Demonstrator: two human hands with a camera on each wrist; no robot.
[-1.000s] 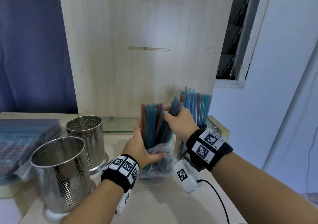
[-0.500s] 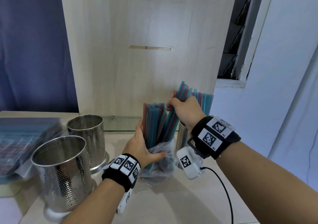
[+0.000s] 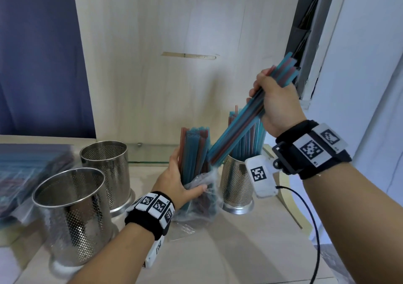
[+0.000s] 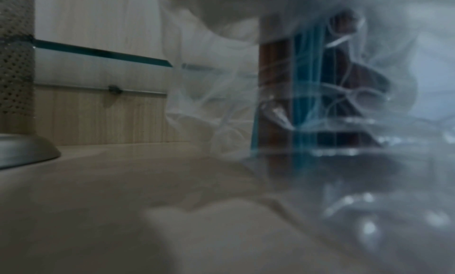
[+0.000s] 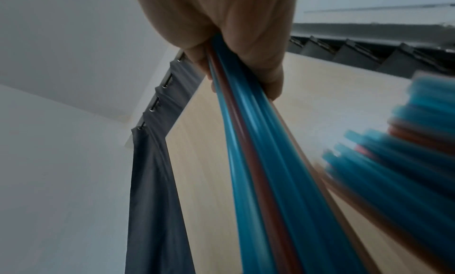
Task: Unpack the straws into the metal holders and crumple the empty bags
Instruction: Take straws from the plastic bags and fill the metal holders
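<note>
my right hand (image 3: pixel 275 100) grips tilted straws (image 3: pixel 244 122); holder (image 3: pixel 236 183) directly below | left hand (image 3: pixel 176 183) clutches bag (image 3: pixel 196 209)

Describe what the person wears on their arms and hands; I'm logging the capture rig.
Both forearms are bare, no sleeves or gloves. Each wrist carries a black band with white square-patterned marker tiles. A white camera module bearing its own marker hangs below the right wrist, trailing a black cable; another white module sits under the left.
</note>
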